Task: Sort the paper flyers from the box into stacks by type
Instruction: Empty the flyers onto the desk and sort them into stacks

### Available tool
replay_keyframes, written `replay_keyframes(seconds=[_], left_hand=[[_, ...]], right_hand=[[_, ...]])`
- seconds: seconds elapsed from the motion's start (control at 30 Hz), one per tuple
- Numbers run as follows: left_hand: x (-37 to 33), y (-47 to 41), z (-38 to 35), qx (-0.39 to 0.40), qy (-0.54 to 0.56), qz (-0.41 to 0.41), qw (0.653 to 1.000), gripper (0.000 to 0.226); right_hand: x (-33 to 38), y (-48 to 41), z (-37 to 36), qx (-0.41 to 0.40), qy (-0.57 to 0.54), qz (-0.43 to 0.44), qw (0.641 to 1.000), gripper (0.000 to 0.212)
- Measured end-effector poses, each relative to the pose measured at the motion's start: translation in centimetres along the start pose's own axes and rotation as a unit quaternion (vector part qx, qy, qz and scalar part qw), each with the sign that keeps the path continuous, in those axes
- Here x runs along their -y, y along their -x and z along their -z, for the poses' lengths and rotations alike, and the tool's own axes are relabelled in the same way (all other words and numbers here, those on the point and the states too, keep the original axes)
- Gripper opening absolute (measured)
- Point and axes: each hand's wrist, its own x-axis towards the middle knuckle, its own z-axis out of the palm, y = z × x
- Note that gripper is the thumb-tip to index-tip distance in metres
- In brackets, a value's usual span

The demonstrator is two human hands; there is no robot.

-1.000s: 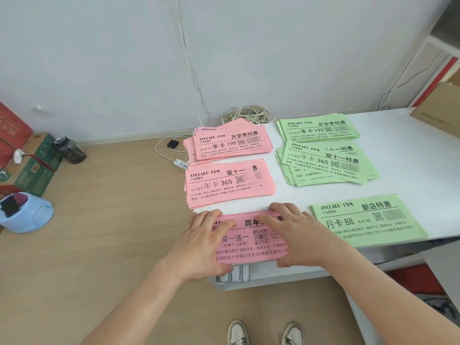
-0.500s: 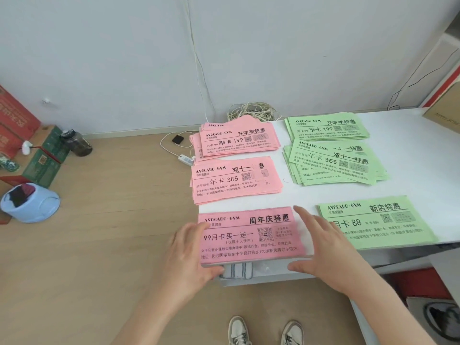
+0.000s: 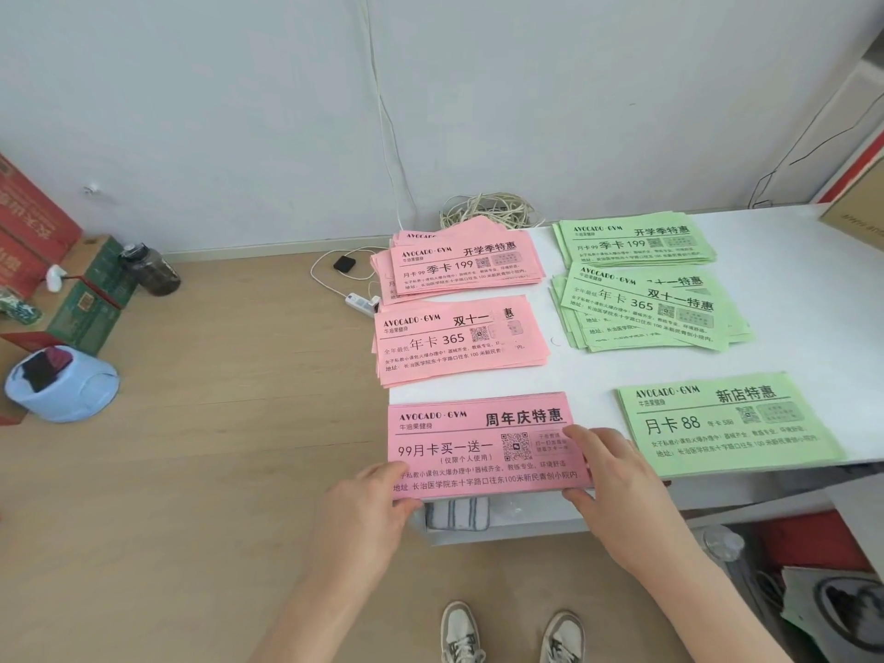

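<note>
Left hand (image 3: 368, 500) pinches the near-left corner of the pink anniversary flyer stack (image 3: 483, 447), thumb on top and fingertips curled underneath. The stack sits at the near-left corner of the white surface (image 3: 588, 375), print facing the person, and its near edge appears to overhang the rim. Behind it in the same column are the pink 365 stack (image 3: 459, 339) and, farther back, the pink 199 stack (image 3: 464, 265), both fanned and ragged. Right hand (image 3: 607, 480) grips the stack's right end, with fingers laid over the top sheet and the thumb at the near edge. Judged step: squaring this pile and seating it in its place. To do it well, the person would press both ends inward together so the sheets line up, keeping the thumbs down so the top flyer cannot skate. Then the whole pile should slide away from the rim until the surface bears it fully. Let go where it lies, the lower sheets could droop or slip to the floor. A clear gap from the pink 365 stack keeps the types apart. Rightward, the green 88 stack (image 3: 727, 423) lies near the right hand without touching it. Behind it are the loose green 365 stack (image 3: 646, 311) and the green 199 stack (image 3: 631, 241). The cardboard box (image 3: 856, 217) is at the far right, mostly out of frame, so whether it still holds flyers cannot be told.
</note>
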Motion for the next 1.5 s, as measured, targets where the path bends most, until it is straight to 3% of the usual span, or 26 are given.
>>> replay_keyframes(seconds=[0.27,0.53,0.77,0.93,1.03,1.13,1.23,1.37,1.5], left_hand=[[-0.6,0.0,0.8,0.032,-0.053,0.002,0.998,0.026],[-0.5,-0.2,1.1,0.06,-0.092,-0.013,0.994,0.023],[-0.4,-0.5,1.1,0.084,-0.118,-0.038,0.989,0.023],[0.4,-0.8,3.6,0.096,-0.027,0.01,0.995,0.03],[1.5,-2.6,6.1,0.019,0.029,0.032,0.999,0.021],[2.4,-6.8,7.2,-0.042,0.036,0.048,0.997,0.029],[2.2,-11.8,5.9,0.003,0.087,0.082,0.993,0.048],[0.3,-16.2,3.3,0.055,0.174,0.157,0.971,0.059],[0.5,-17.2,2.0,0.013,0.239,0.194,0.951,0.044]], right_hand=[[-0.1,-0.4,0.5,0.035,0.0,0.007,0.999,0.058],[-0.5,-1.1,0.8,0.054,-0.001,0.007,0.999,0.032],[-0.4,-1.3,0.9,0.058,-0.002,0.007,0.998,0.033],[-0.6,-1.1,2.4,0.092,-0.039,-0.018,0.995,0.045],[-0.4,-1.8,4.0,0.061,-0.125,-0.058,0.989,0.035],[0.7,-4.4,5.3,0.007,-0.213,-0.095,0.972,0.024],[2.9,-8.2,5.3,0.039,-0.242,-0.115,0.963,0.035],[5.1,-12.5,3.8,0.077,-0.132,-0.098,0.983,0.059],[4.8,-14.3,3.4,0.052,0.031,-0.027,0.998,0.056]])
